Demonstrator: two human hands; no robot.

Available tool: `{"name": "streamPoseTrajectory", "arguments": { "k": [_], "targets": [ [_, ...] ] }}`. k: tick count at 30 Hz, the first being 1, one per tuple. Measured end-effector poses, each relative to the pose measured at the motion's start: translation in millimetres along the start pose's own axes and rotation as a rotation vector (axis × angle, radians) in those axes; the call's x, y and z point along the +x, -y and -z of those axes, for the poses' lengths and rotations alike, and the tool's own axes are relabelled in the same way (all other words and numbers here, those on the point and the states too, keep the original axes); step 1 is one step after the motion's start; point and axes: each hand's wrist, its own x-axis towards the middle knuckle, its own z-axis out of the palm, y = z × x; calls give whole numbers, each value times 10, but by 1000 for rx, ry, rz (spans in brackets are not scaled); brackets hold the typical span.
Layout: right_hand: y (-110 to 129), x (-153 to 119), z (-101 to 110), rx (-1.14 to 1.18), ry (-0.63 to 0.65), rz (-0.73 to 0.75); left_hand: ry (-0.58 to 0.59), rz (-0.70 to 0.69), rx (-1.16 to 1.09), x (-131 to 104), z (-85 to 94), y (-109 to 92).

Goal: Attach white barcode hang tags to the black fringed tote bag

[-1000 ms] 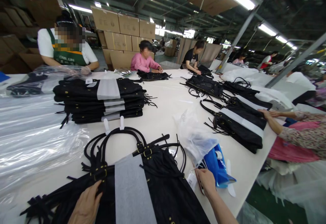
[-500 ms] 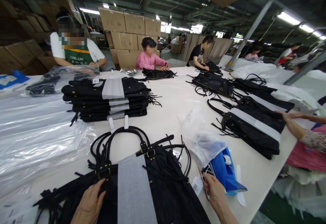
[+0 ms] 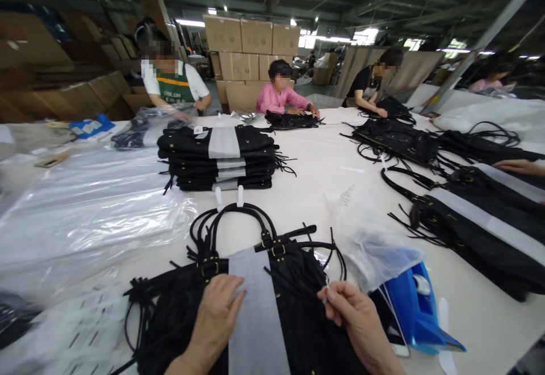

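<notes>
A black handbag [image 3: 306, 329] with looped handles, fringe and brass-coloured buckles lies flat before me, a pale paper strip [image 3: 251, 301] across its middle. My left hand [image 3: 215, 312] rests on the bag, fingers extended and touching the strip's left edge. Over the bag's right side, my right hand [image 3: 355, 315] pinches a small thin white piece between thumb and fingers; its exact kind is unclear. White tabs [image 3: 240, 196] wrap the handles. Right of that hand stand a blue tape dispenser [image 3: 413, 301] and a flat dark object with a pale edge, partly hidden.
A stack of black bags [image 3: 217, 159] sits beyond mine. Clear plastic sheets [image 3: 97, 193] spread at left; a plastic bag [image 3: 370, 238] touches the dispenser. More black bags [image 3: 481, 233] lie at right by another person's hand [image 3: 522, 166]. Several co-workers stand around the table [image 3: 315, 176].
My right hand has left the spot beside the dispenser and moved over the bag, now pinching a small white piece. My left hand shifted onto the paper strip's edge. The view turned left.
</notes>
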Motion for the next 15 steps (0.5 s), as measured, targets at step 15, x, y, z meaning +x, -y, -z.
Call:
{"name": "streamPoseTrajectory", "arguments": {
  "k": [15],
  "targets": [
    [-145,16,-749,-382,358,5,174,535,-740,59,-147,-592]
  ]
}}
